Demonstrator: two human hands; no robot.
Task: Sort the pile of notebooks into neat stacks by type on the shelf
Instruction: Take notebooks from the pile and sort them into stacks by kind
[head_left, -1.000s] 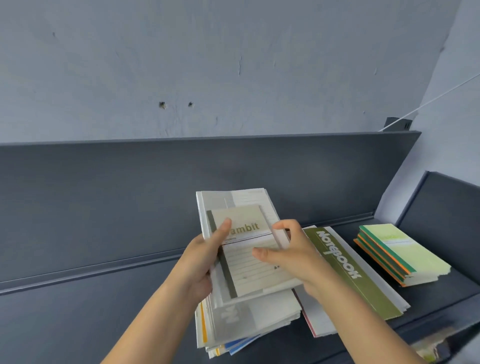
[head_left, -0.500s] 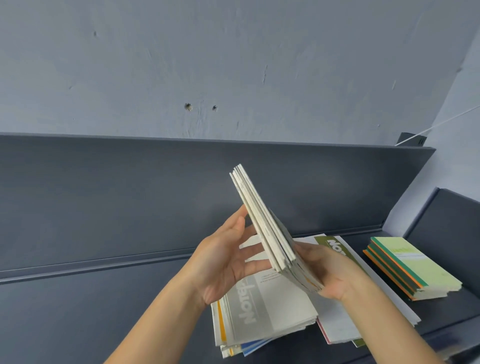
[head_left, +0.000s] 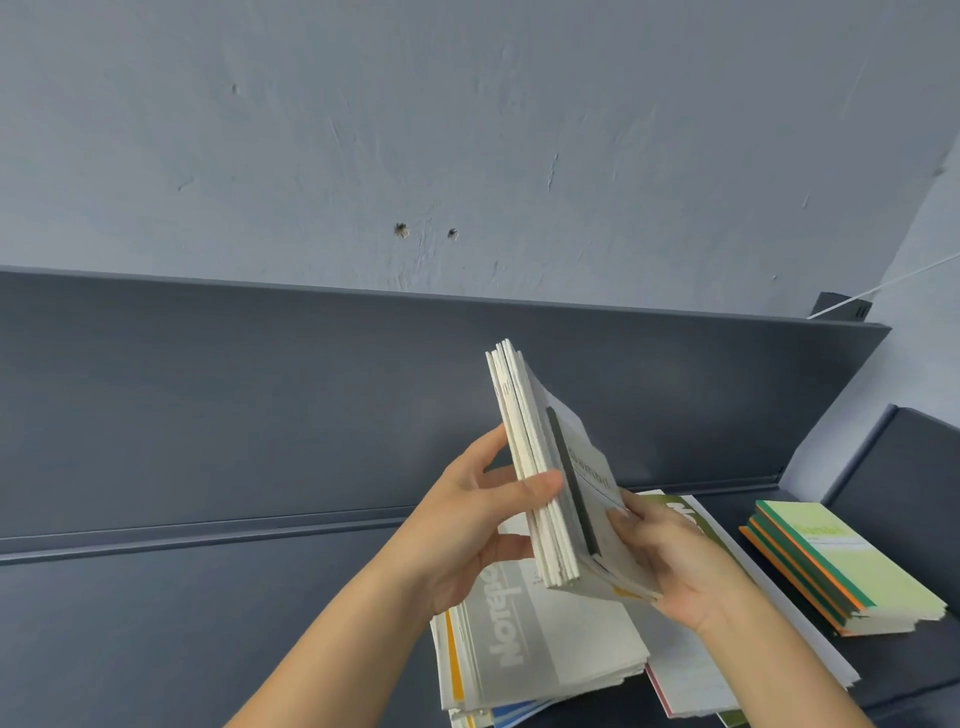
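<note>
A bundle (head_left: 540, 483) of thin pale notebooks stands on edge just right of the frame's centre, lifted clear of the shelf (head_left: 260, 623), with its top corner tipped to the upper left. It seems to be held upright so the loose edges can be squared before it goes down as one stack.

The left hand (head_left: 467, 525) grips the bundle from the left. Its thumb crosses the near edges and its fingers sit behind, mostly hidden. The right hand (head_left: 675, 566) cups the lower right corner from beneath, with its thumb pressed on the front cover. How its fingers lie underneath cannot be seen. Both hands are closed on the bundle.

Directly below, at lower centre, lies the unsorted pile (head_left: 545, 649), topped by a grey cover, with orange and blue edges poking out unevenly. Touching its right side is a flat stack (head_left: 691, 670) of larger white books, a dark green cover showing at the back. At the right edge, a little apart, sits a neater stack of light green books (head_left: 841, 566) with orange and green spines.

The shelf is dark grey, with a tall back panel (head_left: 260, 415). A pale blue wall (head_left: 467, 130) fills the upper half of the frame. The sort looks partly done, judging by the mixed pile that remains.
</note>
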